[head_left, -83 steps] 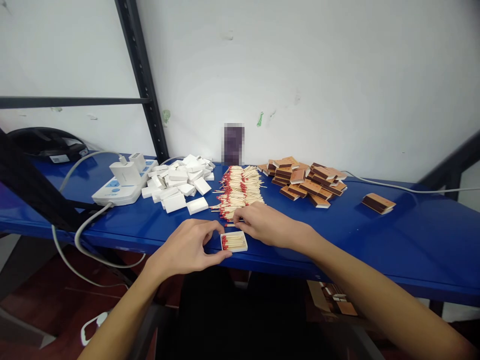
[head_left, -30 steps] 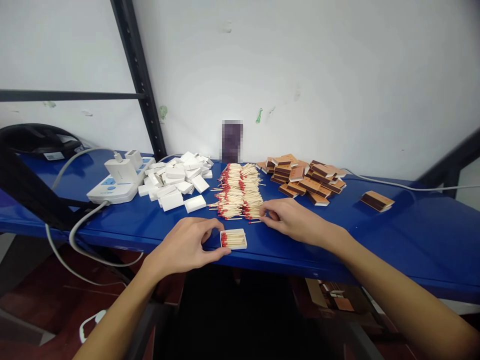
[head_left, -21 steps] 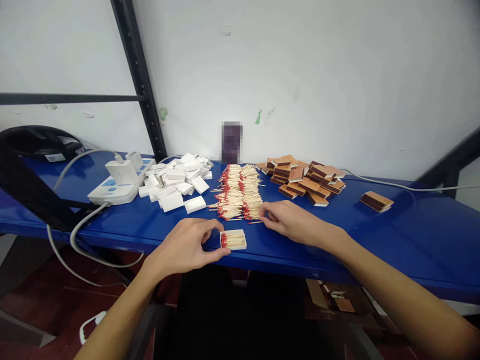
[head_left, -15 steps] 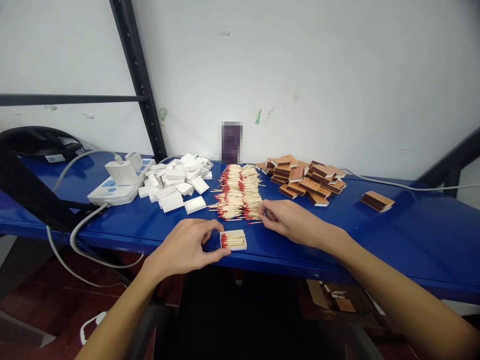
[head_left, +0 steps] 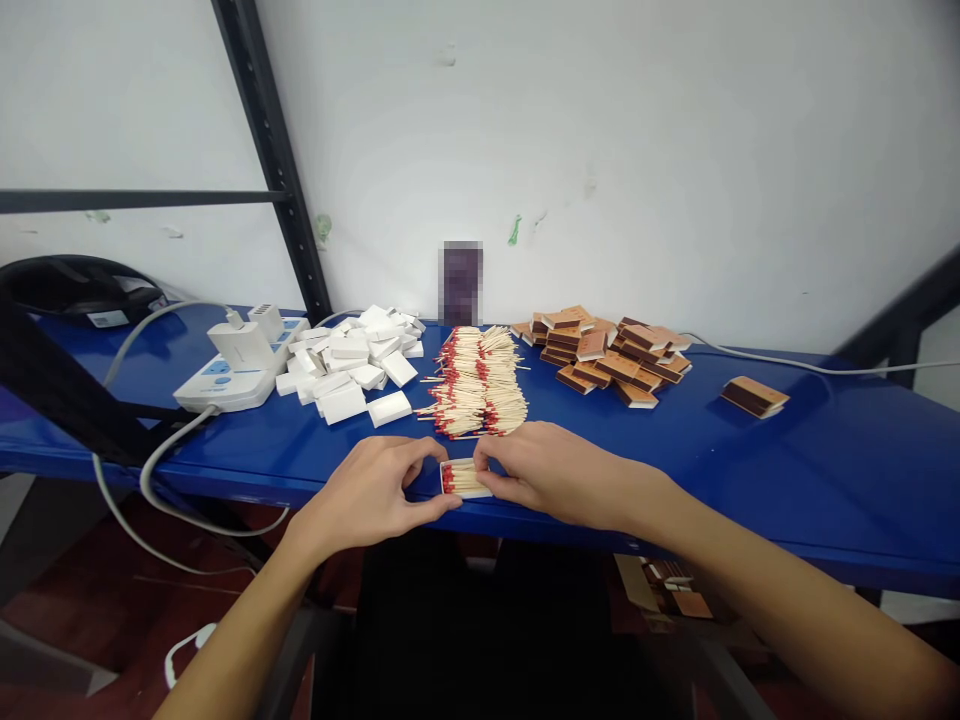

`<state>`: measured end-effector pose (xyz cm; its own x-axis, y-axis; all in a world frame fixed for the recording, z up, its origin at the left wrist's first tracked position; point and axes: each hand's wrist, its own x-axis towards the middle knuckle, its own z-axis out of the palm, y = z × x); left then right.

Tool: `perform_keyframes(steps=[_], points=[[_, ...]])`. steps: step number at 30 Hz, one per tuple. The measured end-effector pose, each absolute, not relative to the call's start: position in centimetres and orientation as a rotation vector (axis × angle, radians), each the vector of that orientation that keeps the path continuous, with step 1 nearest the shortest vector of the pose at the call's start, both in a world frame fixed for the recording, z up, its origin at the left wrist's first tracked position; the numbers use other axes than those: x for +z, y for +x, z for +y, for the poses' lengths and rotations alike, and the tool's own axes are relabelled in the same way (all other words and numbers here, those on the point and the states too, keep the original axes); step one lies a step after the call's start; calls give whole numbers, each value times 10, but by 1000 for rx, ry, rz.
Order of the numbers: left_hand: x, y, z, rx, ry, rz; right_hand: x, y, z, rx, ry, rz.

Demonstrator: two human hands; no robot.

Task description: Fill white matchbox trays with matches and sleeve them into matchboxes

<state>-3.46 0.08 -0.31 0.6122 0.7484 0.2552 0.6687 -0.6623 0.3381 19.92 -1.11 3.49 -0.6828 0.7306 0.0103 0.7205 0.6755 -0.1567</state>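
A small white tray (head_left: 460, 479) filled with red-tipped matches lies near the front edge of the blue shelf (head_left: 750, 470). My left hand (head_left: 375, 494) pinches the tray's left end between thumb and fingers. At the tray's right end my right hand (head_left: 544, 474) has its fingers curled together over the matches; what they hold is hidden. Just behind lies a pile of loose matches (head_left: 478, 382). A heap of empty white trays (head_left: 358, 366) lies to the left, and a heap of brown matchbox sleeves (head_left: 606, 356) to the right.
A white power strip (head_left: 232, 366) with plugged-in chargers and grey cables sits at the left. One brown matchbox (head_left: 754, 396) lies apart at the right. A black shelf post (head_left: 274, 160) rises at the back left. A white cable (head_left: 825, 368) runs along the wall.
My right hand left the loose match pile and came back to the tray's right end. My left hand has stayed on the tray.
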Motion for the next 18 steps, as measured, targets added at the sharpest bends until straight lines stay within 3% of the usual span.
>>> perform_keyframes(steps=[11, 18], points=[[-4, -34, 1, 569, 2615, 1181, 45, 225, -16, 327, -1387, -2609], [-2, -33, 1, 562, 2535, 1201, 34, 250, -3, 207, -1481, -2603]])
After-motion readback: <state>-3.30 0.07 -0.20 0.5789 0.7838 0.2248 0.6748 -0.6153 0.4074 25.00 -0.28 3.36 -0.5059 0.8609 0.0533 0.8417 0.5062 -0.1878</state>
